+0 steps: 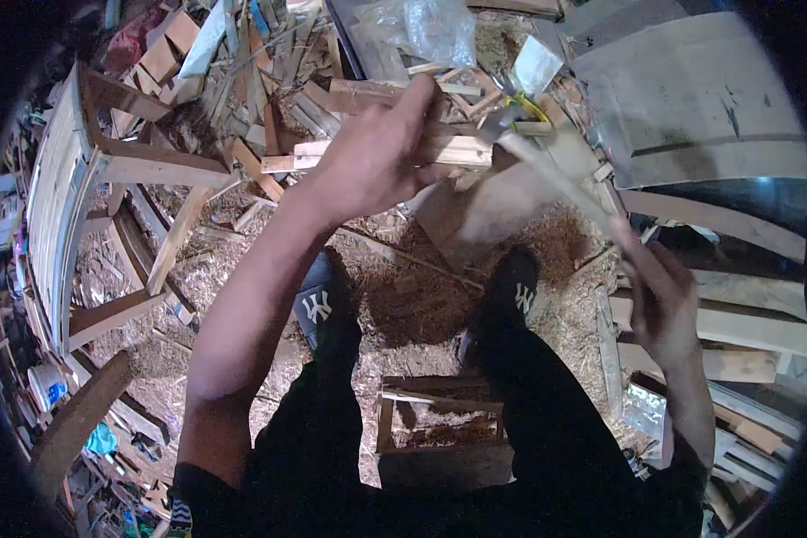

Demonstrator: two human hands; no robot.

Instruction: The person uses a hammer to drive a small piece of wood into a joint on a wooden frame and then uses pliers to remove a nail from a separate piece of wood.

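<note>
My left hand (377, 152) is closed around a short light wooden strip (462, 152), which sticks out on both sides of the fingers in the upper middle. In my right hand (662, 291) is a hammer (560, 179), gripped by its pale handle. The hammer's dark head is close to the right end of the wooden strip; whether they touch I cannot tell. The handle is slightly blurred. Yellow-handled pliers (531, 106) lie just beyond the hammer head, beside a white square piece (537, 65). Below the strip is a brownish flat surface (493, 211).
A low wooden box frame (444, 466) stands between my legs. Wood shavings and offcuts cover the floor (403, 314). On the left stands a large wooden frame (166, 166). Long boards (717, 323) and a big grey panel (690, 90) are on the right. Clear plastic (430, 31) lies at the far side.
</note>
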